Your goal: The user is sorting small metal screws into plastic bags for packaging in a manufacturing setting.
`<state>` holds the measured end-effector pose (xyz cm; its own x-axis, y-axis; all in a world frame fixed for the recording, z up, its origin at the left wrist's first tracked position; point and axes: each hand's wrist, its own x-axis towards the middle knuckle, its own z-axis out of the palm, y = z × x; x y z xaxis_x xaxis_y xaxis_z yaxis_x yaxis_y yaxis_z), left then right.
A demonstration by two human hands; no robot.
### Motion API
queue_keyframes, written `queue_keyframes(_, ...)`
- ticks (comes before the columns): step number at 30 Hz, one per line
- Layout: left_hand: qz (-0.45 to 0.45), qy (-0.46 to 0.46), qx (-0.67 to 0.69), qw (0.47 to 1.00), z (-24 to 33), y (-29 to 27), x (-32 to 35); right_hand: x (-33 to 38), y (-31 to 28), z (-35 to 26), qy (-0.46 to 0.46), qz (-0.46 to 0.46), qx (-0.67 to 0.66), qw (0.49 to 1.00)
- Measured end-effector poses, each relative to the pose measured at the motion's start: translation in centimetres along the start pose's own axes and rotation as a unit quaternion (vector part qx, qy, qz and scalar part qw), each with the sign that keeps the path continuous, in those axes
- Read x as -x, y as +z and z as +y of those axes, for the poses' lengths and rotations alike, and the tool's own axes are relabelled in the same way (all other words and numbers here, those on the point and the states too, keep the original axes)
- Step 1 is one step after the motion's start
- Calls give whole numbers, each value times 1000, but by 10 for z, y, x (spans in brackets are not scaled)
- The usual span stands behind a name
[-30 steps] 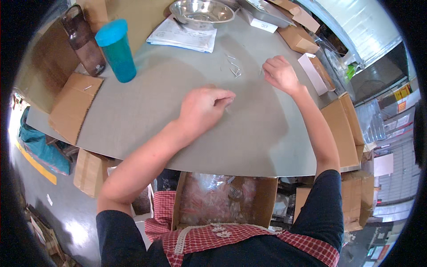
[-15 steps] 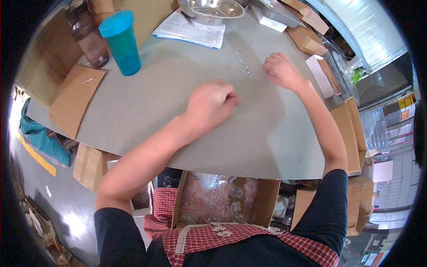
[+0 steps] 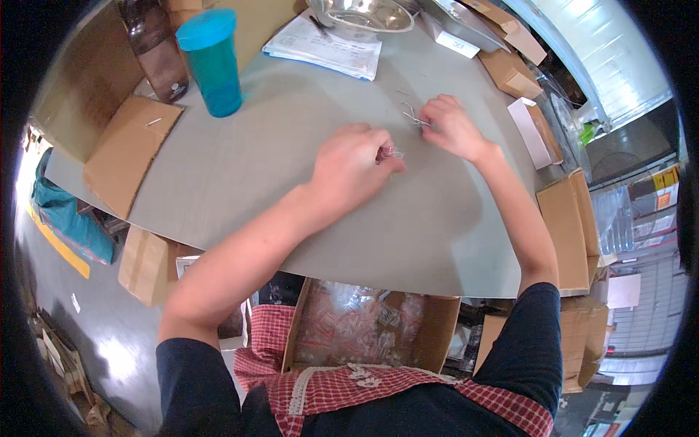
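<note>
My left hand [image 3: 354, 164] is curled above the middle of the grey table, closed on a small piece of clear plastic [image 3: 394, 154] that looks like a little bag. Most of it is hidden in the fingers. Farther right, my right hand [image 3: 453, 131] has its fingertips pinched together at a few thin silver metal pins [image 3: 412, 115]. One pin appears to be between finger and thumb; the others lie beside the fingertips on the tabletop.
Papers [image 3: 328, 47] and a steel bowl [image 3: 364, 14] sit at the back. A teal cup [image 3: 212, 69] and cardboard flap [image 3: 127, 156] stand left. White boxes [image 3: 530, 131] line the right edge. An open carton [image 3: 371, 328] of clear plastic bags is below the table edge.
My right hand has moved left and closed in at the metal pins. Clear plastic now shows at my left fingertips. The whole view has shifted slightly.
</note>
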<state>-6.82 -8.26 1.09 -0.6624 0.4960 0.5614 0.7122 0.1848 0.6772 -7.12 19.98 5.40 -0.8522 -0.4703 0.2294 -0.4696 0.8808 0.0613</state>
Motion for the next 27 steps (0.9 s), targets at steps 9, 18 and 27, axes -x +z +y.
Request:
queue_keyframes(9, -8, -7, -76, 997, 3, 1, 4, 17, -26, -53, 173, -25, -235, 956)
queue_keyframes(18, -24, 36, -59, 997, 8, 1, 5, 2, -65, -114, 46, -92, -178, 979)
queue_keyframes(27, -4, 70, -64, 996, 3, 3, 4, 2, -67, -117, 185, -47, -398, 897)
